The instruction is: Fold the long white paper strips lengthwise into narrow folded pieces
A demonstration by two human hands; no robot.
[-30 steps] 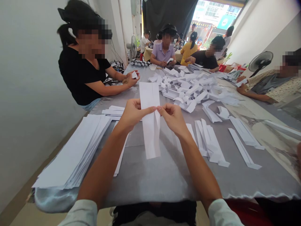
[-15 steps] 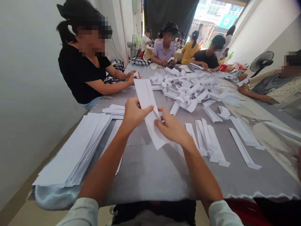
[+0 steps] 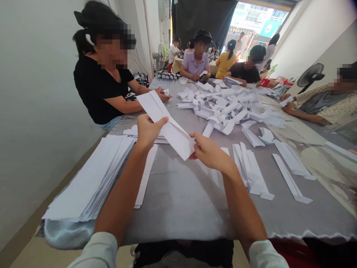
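Note:
A long white strip of folded paper (image 3: 173, 134) is held above the table, slanting from upper left to lower right, with a crease along its length. My left hand (image 3: 149, 130) grips it near the upper end, thumb on top and fingers underneath. At its lower right end, my right hand (image 3: 208, 150) pinches the edge between thumb and fingers. To the left of my left forearm lies a thick stack of flat white paper sheets (image 3: 86, 175). Several folded paper strips (image 3: 251, 171) lie to the right of my right hand.
A large heap of folded white paper pieces (image 3: 223, 104) covers the middle of the grey-covered table (image 3: 178, 208). A co-worker in black (image 3: 100, 85) sits at the left side, others at the far end and right. A black fan (image 3: 311, 74) stands at the right.
The paper strip has tilted further, its upper end moving left. My left hand has moved left, and my right hand has shifted to the strip's lower right end.

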